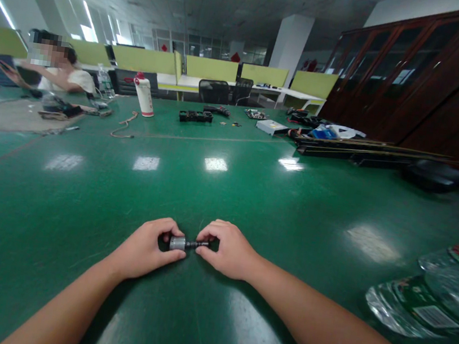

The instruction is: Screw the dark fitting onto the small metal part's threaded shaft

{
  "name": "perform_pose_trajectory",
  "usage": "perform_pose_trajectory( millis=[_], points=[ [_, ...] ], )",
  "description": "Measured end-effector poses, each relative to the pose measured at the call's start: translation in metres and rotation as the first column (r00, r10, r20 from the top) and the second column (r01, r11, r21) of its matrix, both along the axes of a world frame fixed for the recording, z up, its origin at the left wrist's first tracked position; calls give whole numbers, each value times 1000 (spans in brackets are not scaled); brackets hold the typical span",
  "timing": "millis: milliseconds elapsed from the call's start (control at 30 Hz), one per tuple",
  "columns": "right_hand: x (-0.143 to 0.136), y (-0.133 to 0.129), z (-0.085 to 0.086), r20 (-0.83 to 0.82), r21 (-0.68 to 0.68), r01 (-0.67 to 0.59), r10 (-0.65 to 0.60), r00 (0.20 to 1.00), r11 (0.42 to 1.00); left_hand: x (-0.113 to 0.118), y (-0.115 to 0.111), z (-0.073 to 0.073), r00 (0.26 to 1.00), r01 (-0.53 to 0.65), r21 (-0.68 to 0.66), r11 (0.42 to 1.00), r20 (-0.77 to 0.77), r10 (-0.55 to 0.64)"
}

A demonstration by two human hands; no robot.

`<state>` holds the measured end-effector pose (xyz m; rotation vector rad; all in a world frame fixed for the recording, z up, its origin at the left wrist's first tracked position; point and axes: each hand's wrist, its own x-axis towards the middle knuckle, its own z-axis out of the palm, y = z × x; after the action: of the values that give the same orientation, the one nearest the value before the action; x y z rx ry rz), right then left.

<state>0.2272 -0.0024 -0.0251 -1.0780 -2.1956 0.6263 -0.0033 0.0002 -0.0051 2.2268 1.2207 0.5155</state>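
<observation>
Low over the green table (176,187), a small metal cylinder with a thin dark ridged shaft (178,243) lies level between my two hands. It looks like a small motor. My left hand (146,248) grips the silver body between thumb and curled fingers. At the other end, thumb and fingertips of my right hand (227,250) close round the shaft, whose tip shows between them. Whether the shaft is a separate piece from the body I cannot tell.
Clear water bottles (428,302) lie at the right edge. Farther back stand a white flask (144,96), a black part (195,116), a silver box (271,127) and long dark rails (335,147). A person (70,73) sits at the far left.
</observation>
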Motion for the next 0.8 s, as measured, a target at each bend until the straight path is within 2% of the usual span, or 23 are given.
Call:
perform_pose_trajectory(
  millis=[333, 567, 700, 800],
  points=[
    [1, -1, 1, -4, -2, -39, 39, 999, 999, 1, -1, 2, 1000, 5, 8, 1000, -4, -5],
    [0, 0, 0, 42, 2, -13, 13, 999, 1000, 1, -1, 2, 1000, 9, 8, 1000, -4, -9],
    [3, 0, 2, 63, 28, 52, -54, 997, 998, 1, 0, 1, 1000, -3, 14, 1000, -12, 3],
    [9, 4, 2, 99, 45, 167, -171, 980, 985, 1, 0, 1, 1000, -17, 9, 1000, -12, 17]
  ],
)
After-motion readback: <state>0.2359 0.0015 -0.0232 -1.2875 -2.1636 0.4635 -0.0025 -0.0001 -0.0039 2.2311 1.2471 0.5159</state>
